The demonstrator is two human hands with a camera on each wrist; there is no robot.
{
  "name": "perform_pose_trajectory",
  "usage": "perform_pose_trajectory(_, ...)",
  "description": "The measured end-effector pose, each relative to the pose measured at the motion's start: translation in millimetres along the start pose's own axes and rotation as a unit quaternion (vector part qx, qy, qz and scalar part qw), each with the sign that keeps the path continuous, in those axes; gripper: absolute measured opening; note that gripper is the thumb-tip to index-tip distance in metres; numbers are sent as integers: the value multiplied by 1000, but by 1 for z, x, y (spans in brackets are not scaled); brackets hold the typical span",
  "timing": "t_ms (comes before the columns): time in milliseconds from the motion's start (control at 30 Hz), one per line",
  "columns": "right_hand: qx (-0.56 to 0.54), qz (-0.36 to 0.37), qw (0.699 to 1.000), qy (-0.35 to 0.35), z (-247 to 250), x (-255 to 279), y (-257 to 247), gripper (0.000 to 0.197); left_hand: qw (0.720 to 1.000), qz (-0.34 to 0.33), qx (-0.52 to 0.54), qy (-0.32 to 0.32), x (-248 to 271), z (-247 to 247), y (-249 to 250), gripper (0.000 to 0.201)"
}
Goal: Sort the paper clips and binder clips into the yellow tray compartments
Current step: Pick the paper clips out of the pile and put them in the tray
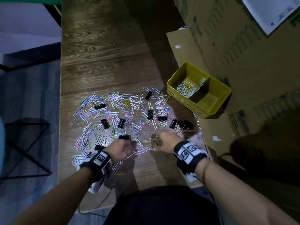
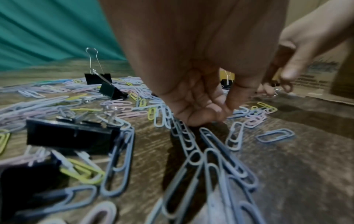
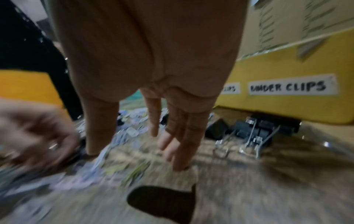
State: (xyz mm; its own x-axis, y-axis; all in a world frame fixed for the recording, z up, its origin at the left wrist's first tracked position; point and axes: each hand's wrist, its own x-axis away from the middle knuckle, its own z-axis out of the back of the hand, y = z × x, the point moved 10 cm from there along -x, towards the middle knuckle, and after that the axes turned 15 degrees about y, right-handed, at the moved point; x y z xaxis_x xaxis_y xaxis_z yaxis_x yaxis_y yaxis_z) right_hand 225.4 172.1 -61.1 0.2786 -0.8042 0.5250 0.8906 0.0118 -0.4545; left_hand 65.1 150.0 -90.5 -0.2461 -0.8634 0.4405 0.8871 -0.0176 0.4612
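Pastel paper clips (image 1: 113,108) lie scattered on a dark wooden table, with several black binder clips (image 1: 150,114) among them. The yellow tray (image 1: 201,114) stands at the right; its far compartment holds paper clips (image 1: 185,89). A label on its wall (image 3: 287,109) reads BINDER CLIPS. My left hand (image 1: 128,148) is curled over the near clips, thumb pinched to fingertips (image 2: 216,115) at a blue paper clip (image 2: 206,133) on the table. My right hand (image 1: 158,140), blurred, hangs beside it with straight fingers (image 3: 180,159) reaching the wood and nothing held.
Cardboard boxes (image 1: 243,46) rise along the right, behind the tray. A cluster of binder clips (image 3: 254,133) lies just in front of the tray. The table's left edge (image 1: 60,111) drops to a floor with a black wire frame (image 1: 24,143). Teal cloth (image 2: 47,30) hangs beyond.
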Motion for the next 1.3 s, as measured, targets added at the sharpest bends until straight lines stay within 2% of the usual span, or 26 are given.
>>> perform_pose_trajectory(100,34,-33,999,4,-35,8,1,91,998,-7,0,59,-5,17,0,16)
perform_pose_trajectory(200,18,-33,999,39,-56,7,-10,107,990,-28,-8,140,6,35,8,9)
perform_pose_trajectory(233,15,-27,998,54,-59,7,-14,108,987,-15,-27,159,13,35,6,7)
perform_pose_trajectory(267,14,-21,998,66,-62,6,-18,109,985,9,-45,167,21,32,3,13)
perform_pose_trajectory(333,30,-3,996,80,-68,5,-27,109,984,48,-81,153,39,15,-1,29)
perform_pose_trajectory(433,78,43,992,93,-73,7,-44,103,986,60,-85,131,50,-11,4,38)
perform_pose_trajectory(533,74,72,989,108,-73,8,-51,87,989,-4,-31,144,41,-20,26,38)
perform_pose_trajectory(633,42,68,988,135,-68,7,-44,77,985,-65,-4,163,36,-15,38,41)
perform_pose_trajectory(733,31,47,986,155,-61,10,-35,88,983,-3,-31,180,42,-6,16,53)
perform_pose_trajectory(800,41,44,986,155,-62,11,-34,99,985,41,-56,161,48,-11,4,68)
perform_pose_trajectory(867,53,50,987,140,-69,10,-36,102,987,42,-55,143,47,-18,7,77)
perform_pose_trajectory(967,66,63,988,122,-77,9,-41,91,988,19,-48,142,32,-22,23,75)
perform_pose_trajectory(1167,31,70,994,81,-81,9,-42,40,988,-28,-89,122,15,-27,30,55)
perform_pose_trajectory(1300,54,78,992,77,-73,14,-42,32,990,-68,-69,101,18,-29,31,43)
